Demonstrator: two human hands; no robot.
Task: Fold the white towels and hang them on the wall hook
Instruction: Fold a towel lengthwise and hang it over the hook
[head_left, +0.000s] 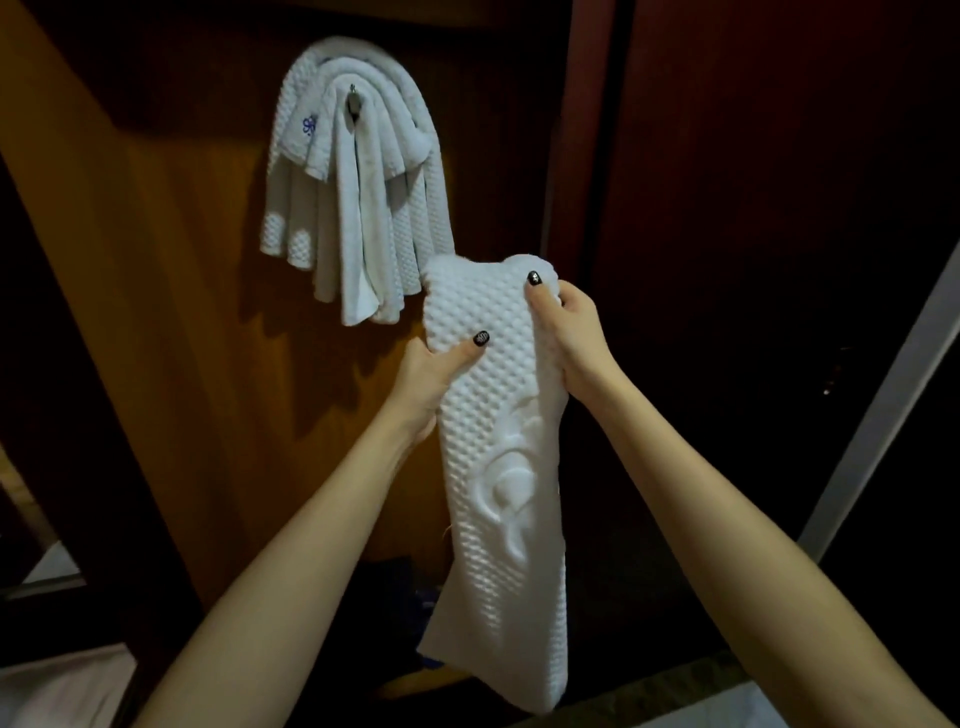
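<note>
A folded white waffle towel (498, 467) hangs as a long strip in front of me, held up by its top end. My left hand (431, 379) grips its left edge, thumb across the front. My right hand (566, 332) grips the right edge a little higher, thumb on the front near the top. Up and to the left, several white towels (358, 208) are draped over a metal wall hook (354, 104) on the wooden panel (171, 260). One of them bears a small blue emblem. The held towel's top sits just below and right of the hanging ones.
A dark red-brown door or wall (753, 208) fills the right side, with a pale metal frame bar (883, 405) slanting at the far right. White fabric (57, 686) lies at the lower left. Dark items sit low behind the held towel.
</note>
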